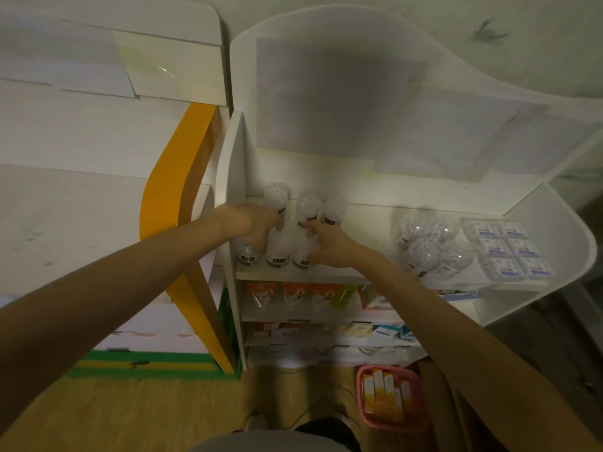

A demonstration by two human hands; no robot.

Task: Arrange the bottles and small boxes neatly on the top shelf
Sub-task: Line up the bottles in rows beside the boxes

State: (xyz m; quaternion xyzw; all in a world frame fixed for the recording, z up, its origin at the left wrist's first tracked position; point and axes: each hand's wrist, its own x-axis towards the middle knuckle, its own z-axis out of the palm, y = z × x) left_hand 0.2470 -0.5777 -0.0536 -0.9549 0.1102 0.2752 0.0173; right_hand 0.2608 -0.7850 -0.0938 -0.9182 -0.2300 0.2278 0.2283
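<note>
I see both arms stretched forward to the top shelf (359, 203). My left hand (253, 223) curls over a front bottle (247, 252); my right hand (329, 244) cups another bottle (301, 251), forefinger extended. More bottles (427, 243) and small boxes (509, 252) sit well right of it.

Clear glossy plastic bottles (279, 246) stand on a smooth, matt white shelf (368, 212).
</note>
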